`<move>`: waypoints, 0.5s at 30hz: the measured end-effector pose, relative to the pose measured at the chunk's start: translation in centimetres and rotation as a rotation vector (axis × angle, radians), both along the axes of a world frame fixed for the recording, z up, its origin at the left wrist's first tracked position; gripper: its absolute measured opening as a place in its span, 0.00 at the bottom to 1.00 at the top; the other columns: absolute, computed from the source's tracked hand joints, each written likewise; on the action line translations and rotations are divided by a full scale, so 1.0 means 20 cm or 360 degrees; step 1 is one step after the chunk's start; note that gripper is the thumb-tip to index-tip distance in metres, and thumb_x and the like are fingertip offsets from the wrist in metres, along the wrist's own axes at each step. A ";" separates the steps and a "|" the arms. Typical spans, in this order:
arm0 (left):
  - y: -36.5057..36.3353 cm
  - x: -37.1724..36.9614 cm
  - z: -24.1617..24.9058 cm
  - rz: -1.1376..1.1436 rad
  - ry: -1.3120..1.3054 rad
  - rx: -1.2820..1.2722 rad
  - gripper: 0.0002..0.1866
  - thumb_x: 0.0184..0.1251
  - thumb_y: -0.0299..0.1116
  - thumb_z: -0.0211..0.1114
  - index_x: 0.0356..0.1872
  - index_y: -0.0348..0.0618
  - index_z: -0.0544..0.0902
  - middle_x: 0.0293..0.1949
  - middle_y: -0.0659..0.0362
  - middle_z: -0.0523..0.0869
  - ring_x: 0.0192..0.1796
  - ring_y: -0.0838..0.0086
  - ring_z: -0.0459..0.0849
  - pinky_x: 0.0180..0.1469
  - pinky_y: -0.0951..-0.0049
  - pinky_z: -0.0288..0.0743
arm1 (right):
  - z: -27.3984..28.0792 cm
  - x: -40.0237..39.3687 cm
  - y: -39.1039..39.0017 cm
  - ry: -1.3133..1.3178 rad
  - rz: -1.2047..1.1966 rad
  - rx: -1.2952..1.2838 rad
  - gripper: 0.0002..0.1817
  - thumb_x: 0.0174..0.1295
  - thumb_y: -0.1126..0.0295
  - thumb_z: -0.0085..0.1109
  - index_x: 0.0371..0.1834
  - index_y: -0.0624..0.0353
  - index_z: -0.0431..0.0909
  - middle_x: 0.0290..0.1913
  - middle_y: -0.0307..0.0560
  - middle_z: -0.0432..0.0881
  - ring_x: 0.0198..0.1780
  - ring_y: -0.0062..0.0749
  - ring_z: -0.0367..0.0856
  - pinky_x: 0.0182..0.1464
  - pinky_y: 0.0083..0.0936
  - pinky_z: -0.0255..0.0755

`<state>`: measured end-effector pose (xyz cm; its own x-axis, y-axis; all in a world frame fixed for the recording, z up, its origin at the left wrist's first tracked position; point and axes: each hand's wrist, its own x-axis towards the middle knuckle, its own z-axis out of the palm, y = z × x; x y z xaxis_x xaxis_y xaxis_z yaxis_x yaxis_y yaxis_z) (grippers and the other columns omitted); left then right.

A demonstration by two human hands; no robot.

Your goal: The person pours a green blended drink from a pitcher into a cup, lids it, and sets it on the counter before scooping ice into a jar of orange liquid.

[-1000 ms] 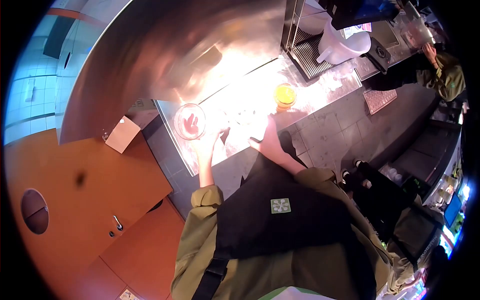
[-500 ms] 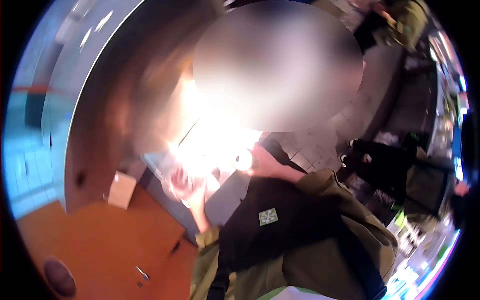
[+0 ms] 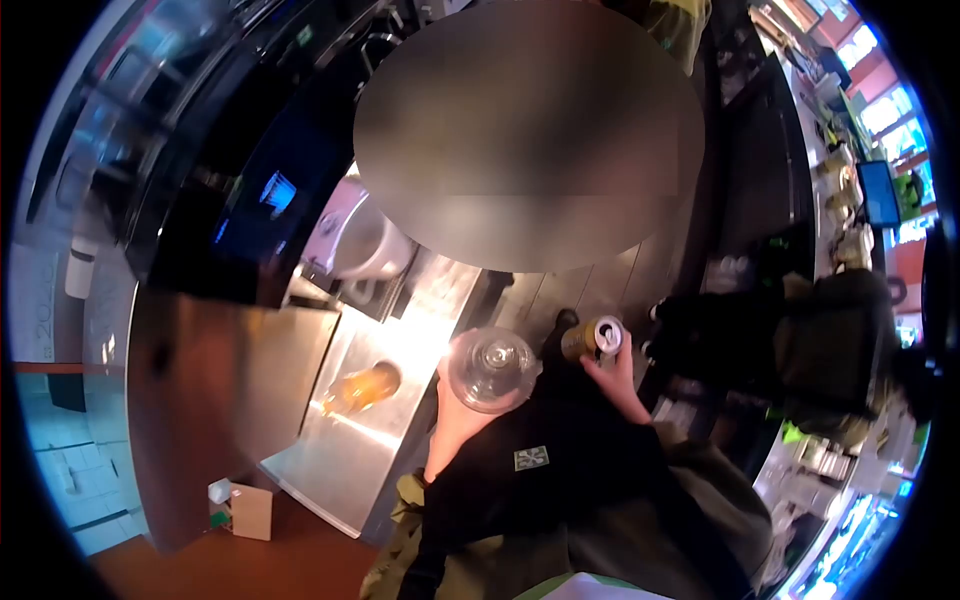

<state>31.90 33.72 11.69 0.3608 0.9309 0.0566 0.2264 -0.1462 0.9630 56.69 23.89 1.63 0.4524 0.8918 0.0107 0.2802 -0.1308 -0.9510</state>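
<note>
My left hand is closed around the side of a clear round container, seen from above in front of my dark apron. My right hand grips a gold drink can whose silver top shows an opened hole. The can is tilted, its top turned to the right, apart from the clear container. To the left of my left hand, a clear cup with amber contents is on the metal counter.
A white tub stands further along the counter, beside a dark machine with a lit screen. A small cardboard box sits on the brown surface at lower left. Another person in dark clothes is at the right.
The glare over my hands has faded, and the counter and cup now show. My view has shifted; the can and the container appear further right and further apart.
</note>
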 end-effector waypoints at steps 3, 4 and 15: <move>0.29 0.42 -0.13 0.0213 -0.0410 0.0144 0.58 0.34 0.25 0.77 0.68 0.48 0.47 0.63 0.49 0.64 0.65 0.59 0.65 0.65 0.57 0.64 | -0.11 0.41 0.05 0.0060 -0.0122 0.0056 0.37 0.47 0.74 0.70 0.61 0.61 0.60 0.54 0.45 0.71 0.57 0.31 0.69 0.61 0.28 0.62; 0.46 0.55 -0.18 0.0337 -0.0488 0.0390 0.58 0.34 0.23 0.76 0.68 0.49 0.46 0.64 0.50 0.62 0.66 0.59 0.64 0.67 0.57 0.60 | -0.10 0.53 0.08 0.0180 -0.0153 0.0074 0.37 0.48 0.76 0.69 0.61 0.60 0.59 0.54 0.44 0.71 0.57 0.30 0.70 0.60 0.28 0.63; 2.14 0.74 -0.63 0.1791 0.0216 0.0036 0.55 0.34 0.35 0.82 0.63 0.42 0.52 0.59 0.47 0.68 0.60 0.56 0.71 0.64 0.58 0.66 | 0.02 1.35 0.53 0.0037 -0.0299 0.0015 0.38 0.50 0.79 0.67 0.64 0.60 0.57 0.53 0.42 0.71 0.50 0.24 0.71 0.53 0.21 0.67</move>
